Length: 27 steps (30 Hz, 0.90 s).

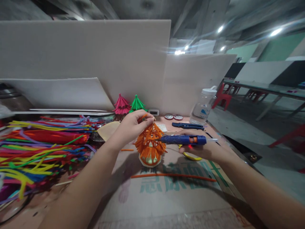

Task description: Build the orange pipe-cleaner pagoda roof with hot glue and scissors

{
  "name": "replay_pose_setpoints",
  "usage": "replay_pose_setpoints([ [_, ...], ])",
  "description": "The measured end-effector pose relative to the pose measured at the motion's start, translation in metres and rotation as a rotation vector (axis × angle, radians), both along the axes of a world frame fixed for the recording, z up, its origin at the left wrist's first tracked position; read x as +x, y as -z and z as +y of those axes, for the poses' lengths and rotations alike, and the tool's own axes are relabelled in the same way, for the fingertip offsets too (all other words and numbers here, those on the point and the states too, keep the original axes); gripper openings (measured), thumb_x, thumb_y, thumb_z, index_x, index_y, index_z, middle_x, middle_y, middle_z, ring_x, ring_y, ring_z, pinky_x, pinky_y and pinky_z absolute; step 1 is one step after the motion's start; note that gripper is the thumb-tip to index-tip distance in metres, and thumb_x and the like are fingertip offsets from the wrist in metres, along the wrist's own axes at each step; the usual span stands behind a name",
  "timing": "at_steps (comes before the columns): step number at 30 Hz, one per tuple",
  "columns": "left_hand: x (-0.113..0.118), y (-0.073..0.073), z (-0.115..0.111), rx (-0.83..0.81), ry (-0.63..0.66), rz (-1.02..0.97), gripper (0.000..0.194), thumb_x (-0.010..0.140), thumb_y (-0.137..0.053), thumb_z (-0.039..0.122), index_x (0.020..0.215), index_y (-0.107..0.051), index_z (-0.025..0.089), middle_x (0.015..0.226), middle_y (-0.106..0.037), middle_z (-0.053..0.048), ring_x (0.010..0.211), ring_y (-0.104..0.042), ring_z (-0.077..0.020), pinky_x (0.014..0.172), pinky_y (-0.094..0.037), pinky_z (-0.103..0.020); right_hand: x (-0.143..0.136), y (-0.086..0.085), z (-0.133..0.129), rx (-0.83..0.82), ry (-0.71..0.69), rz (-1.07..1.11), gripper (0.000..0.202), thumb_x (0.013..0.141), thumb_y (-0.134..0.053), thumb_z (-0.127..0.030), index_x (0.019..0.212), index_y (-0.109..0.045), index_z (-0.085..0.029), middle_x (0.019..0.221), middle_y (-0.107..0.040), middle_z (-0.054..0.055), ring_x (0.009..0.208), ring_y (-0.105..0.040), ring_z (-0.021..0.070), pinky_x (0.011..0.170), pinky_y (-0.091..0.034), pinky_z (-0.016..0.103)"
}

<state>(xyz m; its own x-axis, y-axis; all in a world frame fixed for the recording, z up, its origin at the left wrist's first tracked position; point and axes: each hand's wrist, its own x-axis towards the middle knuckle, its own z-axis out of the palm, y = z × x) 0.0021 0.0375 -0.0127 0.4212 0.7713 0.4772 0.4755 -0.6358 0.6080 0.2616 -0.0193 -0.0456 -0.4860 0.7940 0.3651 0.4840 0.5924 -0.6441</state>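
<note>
An orange pipe-cleaner tree [150, 143] stands on a pale round base in the middle of the table. My left hand [138, 124] pinches its top, with a short orange piece showing between the fingers. My right hand [195, 143] is closed round a blue glue gun [183, 140], whose nozzle points left at the tree's upper right side. Whether the nozzle touches the tree is too small to tell. A long orange pipe cleaner [173, 176] lies in front of the tree. Yellow-handled scissors [192, 157] lie beneath my right hand.
Many coloured pipe cleaners [47, 143] are heaped at the left. Behind stand a pink tree [122, 105] and a green tree [137, 104] against white boards [83, 57]. A water bottle [202, 106] and a dark blue cutter [187, 126] are at the back right.
</note>
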Motion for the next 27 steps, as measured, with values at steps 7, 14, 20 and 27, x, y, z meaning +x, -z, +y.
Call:
replay_pose_setpoints([
  [7, -0.001, 0.001, 0.001, 0.005, 0.001, 0.005, 0.025, 0.090, -0.058, 0.038, 0.090, -0.071, 0.016, 0.086, -0.068, -0.004, 0.077, -0.060, -0.0162, 0.068, -0.045, -0.027, 0.000, 0.000, 0.002, 0.067, 0.008, -0.010, 0.037, 0.080, -0.074, -0.051, 0.097, -0.071, -0.019, 0.084, -0.074, 0.005, 0.077, -0.067, 0.0205, 0.069, -0.052, 0.030],
  [14, -0.002, 0.001, 0.002, 0.020, 0.006, 0.016, 0.026, 0.091, -0.057, 0.038, 0.090, -0.071, 0.016, 0.086, -0.069, -0.004, 0.076, -0.060, -0.0162, 0.068, -0.044, -0.027, 0.000, 0.005, 0.004, 0.022, 0.016, 0.008, 0.040, 0.079, -0.074, -0.053, 0.101, -0.071, -0.020, 0.094, -0.076, 0.008, 0.086, -0.070, 0.0239, 0.076, -0.053, 0.033],
  [20, -0.003, 0.002, 0.003, 0.038, 0.005, 0.026, 0.026, 0.091, -0.056, 0.038, 0.090, -0.071, 0.017, 0.086, -0.069, -0.004, 0.078, -0.061, -0.0170, 0.069, -0.044, -0.028, -0.001, -0.004, 0.001, 0.072, 0.034, -0.008, 0.030, 0.080, -0.074, -0.045, 0.096, -0.072, -0.020, 0.091, -0.076, 0.007, 0.084, -0.071, 0.0232, 0.077, -0.055, 0.032],
  [27, -0.003, 0.003, 0.004, 0.036, -0.001, 0.021, 0.024, 0.091, -0.057, 0.037, 0.091, -0.071, 0.017, 0.087, -0.069, -0.003, 0.078, -0.061, -0.0163, 0.070, -0.045, -0.027, 0.000, -0.006, -0.001, -0.009, 0.001, -0.027, 0.030, 0.081, -0.073, -0.046, 0.100, -0.072, -0.023, 0.090, -0.076, 0.006, 0.078, -0.072, 0.0232, 0.067, -0.056, 0.031],
])
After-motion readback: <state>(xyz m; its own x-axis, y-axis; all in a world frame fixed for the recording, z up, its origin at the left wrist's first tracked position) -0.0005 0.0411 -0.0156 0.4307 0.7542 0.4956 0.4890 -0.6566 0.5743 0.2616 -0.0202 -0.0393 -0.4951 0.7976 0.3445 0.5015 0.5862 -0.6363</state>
